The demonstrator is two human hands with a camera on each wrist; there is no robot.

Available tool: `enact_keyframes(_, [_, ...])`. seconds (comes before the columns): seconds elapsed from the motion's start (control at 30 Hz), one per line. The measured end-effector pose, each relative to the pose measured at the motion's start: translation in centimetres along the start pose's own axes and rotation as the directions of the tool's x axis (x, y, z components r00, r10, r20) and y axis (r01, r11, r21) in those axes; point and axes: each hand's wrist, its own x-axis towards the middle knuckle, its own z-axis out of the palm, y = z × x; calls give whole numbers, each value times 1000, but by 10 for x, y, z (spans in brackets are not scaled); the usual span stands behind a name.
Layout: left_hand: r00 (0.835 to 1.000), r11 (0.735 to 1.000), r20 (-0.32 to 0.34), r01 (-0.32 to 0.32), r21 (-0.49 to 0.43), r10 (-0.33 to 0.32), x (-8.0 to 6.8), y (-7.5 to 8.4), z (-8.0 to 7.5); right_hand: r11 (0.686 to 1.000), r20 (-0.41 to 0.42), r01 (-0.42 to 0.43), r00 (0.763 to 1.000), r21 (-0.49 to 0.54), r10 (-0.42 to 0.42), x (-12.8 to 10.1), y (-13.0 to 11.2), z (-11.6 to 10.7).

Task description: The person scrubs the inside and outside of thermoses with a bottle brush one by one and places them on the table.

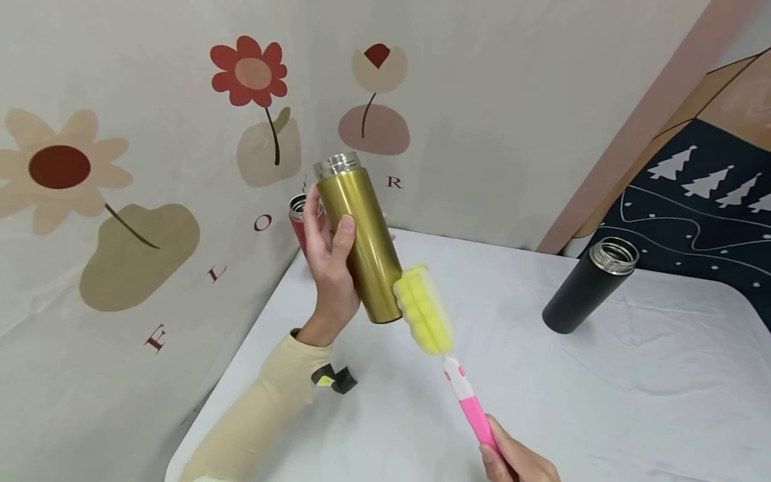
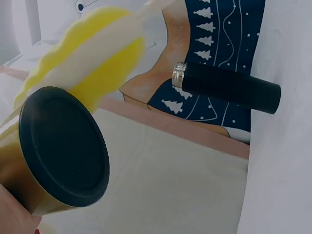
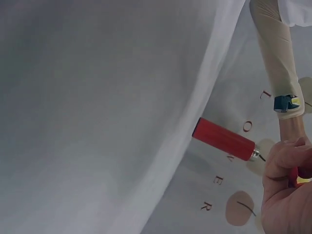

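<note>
Right hand [image 1: 512,458] down front, wrapped round pink brush handle [image 1: 476,412]; yellow sponge head [image 1: 423,310] pressed against gold flask [image 1: 361,244] near its base. Left hand [image 1: 330,258] clasping that flask aloft over white table [image 1: 602,375], cap off. Outside being scrubbed; inside seemingly untouched yet.

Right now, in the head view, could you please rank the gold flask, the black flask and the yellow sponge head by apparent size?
1. gold flask, held nearer the camera, so its lead is unsure
2. black flask
3. yellow sponge head
</note>
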Motion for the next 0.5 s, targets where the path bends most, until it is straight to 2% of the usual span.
enact_keyframes(0.1, [997, 995, 40, 67, -77, -65, -2, -3, 2, 999, 4, -24, 1000, -41, 24, -1, -4, 0])
enact_keyframes(0.2, [990, 989, 52, 136, -55, -133, -11, -8, 4, 997, 13, -55, 998, -55, 55, 3, -10, 2])
enact_keyframes(0.33, [980, 981, 53, 193, 29, -194, -26, -12, 10, 997, -8, -75, 997, 25, 75, 11, -11, 6])
enact_keyframes(0.4, [970, 972, 73, 225, 67, -230, -33, -13, 14, 992, -10, -90, 996, 85, 91, 18, -11, 7])
enact_keyframes(0.5, [948, 956, 131, 279, 86, -289, -41, -16, 17, 988, -13, -42, 999, 147, 45, 34, -6, 7])
